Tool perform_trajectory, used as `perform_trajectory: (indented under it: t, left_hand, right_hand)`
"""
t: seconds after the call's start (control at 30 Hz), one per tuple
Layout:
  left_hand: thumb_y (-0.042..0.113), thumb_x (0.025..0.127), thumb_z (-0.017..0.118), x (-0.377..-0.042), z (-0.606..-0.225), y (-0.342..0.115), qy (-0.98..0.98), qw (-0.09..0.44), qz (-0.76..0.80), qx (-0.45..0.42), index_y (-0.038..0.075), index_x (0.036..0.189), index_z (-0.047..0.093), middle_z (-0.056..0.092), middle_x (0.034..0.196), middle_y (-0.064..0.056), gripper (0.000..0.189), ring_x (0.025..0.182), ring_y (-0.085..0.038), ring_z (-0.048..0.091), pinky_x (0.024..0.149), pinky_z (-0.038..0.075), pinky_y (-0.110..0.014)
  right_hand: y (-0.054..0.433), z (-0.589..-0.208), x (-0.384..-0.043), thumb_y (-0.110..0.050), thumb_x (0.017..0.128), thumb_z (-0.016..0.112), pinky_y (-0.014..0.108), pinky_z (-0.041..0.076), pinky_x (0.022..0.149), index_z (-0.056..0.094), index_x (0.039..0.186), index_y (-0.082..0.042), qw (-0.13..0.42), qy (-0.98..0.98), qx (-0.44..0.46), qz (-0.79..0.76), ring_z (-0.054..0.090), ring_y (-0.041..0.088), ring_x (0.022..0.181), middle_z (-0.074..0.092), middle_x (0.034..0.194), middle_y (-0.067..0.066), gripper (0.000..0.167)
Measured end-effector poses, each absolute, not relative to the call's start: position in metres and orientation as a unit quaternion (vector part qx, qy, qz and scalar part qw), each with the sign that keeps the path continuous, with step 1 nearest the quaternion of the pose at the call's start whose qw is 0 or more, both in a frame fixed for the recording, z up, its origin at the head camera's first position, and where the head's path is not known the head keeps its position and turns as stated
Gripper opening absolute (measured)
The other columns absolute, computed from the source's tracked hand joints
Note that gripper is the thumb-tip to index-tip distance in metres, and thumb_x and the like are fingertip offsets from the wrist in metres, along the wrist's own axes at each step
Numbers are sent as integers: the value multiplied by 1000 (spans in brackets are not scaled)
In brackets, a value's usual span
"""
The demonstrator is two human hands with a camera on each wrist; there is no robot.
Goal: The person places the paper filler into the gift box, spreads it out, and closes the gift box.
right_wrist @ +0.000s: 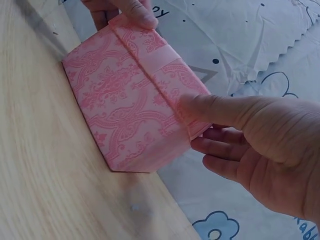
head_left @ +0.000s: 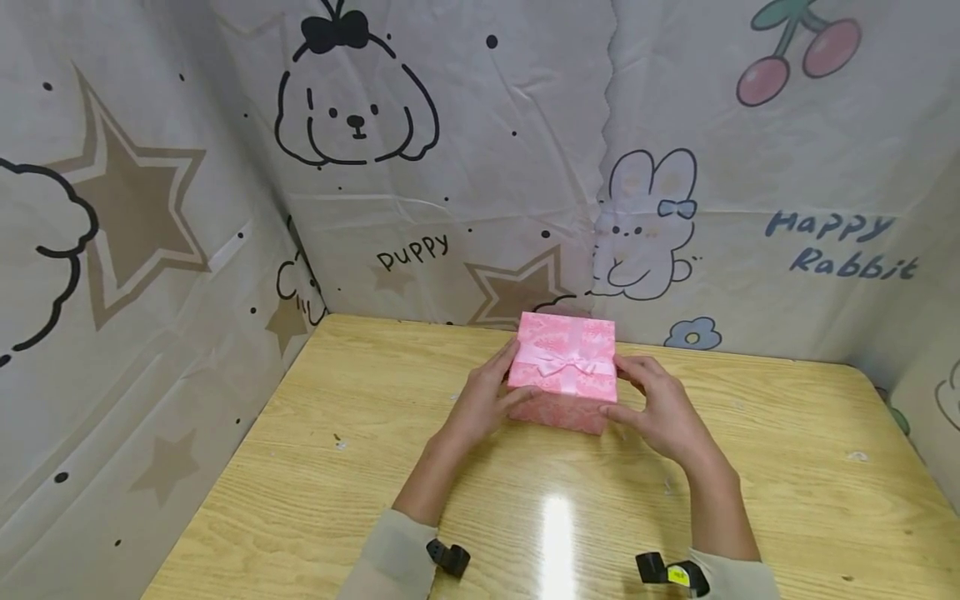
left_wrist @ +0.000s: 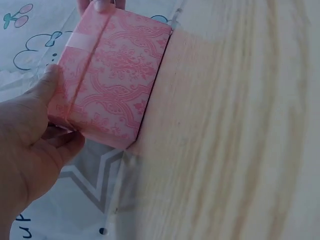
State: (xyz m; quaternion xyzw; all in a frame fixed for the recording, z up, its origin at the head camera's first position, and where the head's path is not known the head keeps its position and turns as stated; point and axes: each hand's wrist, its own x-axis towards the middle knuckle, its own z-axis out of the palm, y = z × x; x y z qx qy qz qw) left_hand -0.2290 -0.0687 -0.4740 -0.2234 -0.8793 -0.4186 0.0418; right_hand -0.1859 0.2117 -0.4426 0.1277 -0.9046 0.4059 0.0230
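Observation:
A pink patterned gift box (head_left: pixel 564 408) stands on the wooden table, its lid (head_left: pixel 567 342) on top with a pale pink ribbon and bow (head_left: pixel 573 365). My left hand (head_left: pixel 480 402) grips the lid by its left side, thumb at the front edge. On the opposite side my right hand (head_left: pixel 666 412) holds the lid in the same way, its thumb near the front right corner. Both wrist views show the box front (left_wrist: pixel 125 75) with the lid's rim as a line across it. The fingertips behind the lid are partly hidden.
The light wooden table (head_left: pixel 337 483) extends around the box. Behind and to the left hangs a printed cloth (head_left: pixel 480 150) with cartoon animals and stars. Small whitish scraps (head_left: pixel 857 457) lie on the tabletop. A black strap (head_left: pixel 448 558) shows at the left cuff.

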Motion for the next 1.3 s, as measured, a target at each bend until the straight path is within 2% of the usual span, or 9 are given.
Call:
perform_trajectory:
  t: [0.37,0.53,0.67,0.77,0.83,0.9,0.97,1.07,1.3]
  left_hand:
    - [41,99,73,-228,-473,-70,-882,28,-413,-224,2,167,26,27,173,-12,91,158,-27,29,127,29,-41]
    - [50,105,62,-233,-471,-94,-871,-12,-448,-201,20,172,11,23,175,-4,90,158,-25,30,127,28,-45]
    - [58,109,47,-236,-470,-123,-873,-10,-463,-153,31,172,9,21,176,-2,78,160,-26,24,128,23,-52]
    - [69,107,36,-237,-473,-138,-900,-9,-416,-128,28,172,13,17,176,-2,80,163,-26,11,129,16,-57]
    - [71,106,34,-237,-476,-143,-925,2,-359,-125,23,172,15,13,177,-6,83,163,-29,3,128,12,-62]
    - [68,108,36,-237,-478,-143,-944,17,-305,-124,19,171,18,10,177,-8,83,163,-31,-4,128,8,-65]
    - [64,109,40,-236,-480,-140,-959,34,-254,-124,16,171,22,8,177,-12,80,163,-36,-6,127,6,-68]
    - [61,109,45,-235,-483,-136,-968,43,-215,-118,17,170,26,5,177,-12,78,162,-38,-8,127,3,-68]
    - [66,108,41,-235,-486,-133,-977,32,-176,-112,20,171,23,-5,178,-7,80,161,-36,-15,127,-3,-66]
  right_hand:
    - [212,-445,-189,-10,94,82,63,39,117,47,156,3,4,-907,130,400,49,49,140,48,152,24,72]
    - [225,-437,-186,-27,101,75,69,36,116,47,157,-3,3,-919,147,366,43,49,146,46,159,20,68]
    - [241,-433,-183,-42,106,65,75,23,119,44,158,0,29,-945,125,301,27,53,153,34,166,26,70]
    - [250,-442,-182,-51,107,60,78,7,120,41,159,3,42,-962,89,255,6,55,158,17,172,29,77]
    - [254,-452,-183,-57,106,56,80,-4,118,39,160,4,49,-967,66,240,-8,55,157,5,174,29,83]
    - [255,-460,-183,-62,106,52,82,-9,115,36,162,2,55,-969,45,236,-17,56,155,-3,174,27,87]
    - [255,-465,-184,-66,106,47,84,-11,112,32,164,0,59,-970,31,233,-21,57,153,-7,174,26,89]
    - [254,-468,-188,-66,106,45,85,-12,110,29,165,-1,60,-972,25,228,-23,59,151,-9,174,26,89]
    - [247,-472,-192,-66,108,42,87,-11,109,32,165,-3,53,-976,34,209,-24,56,152,-4,174,26,86]
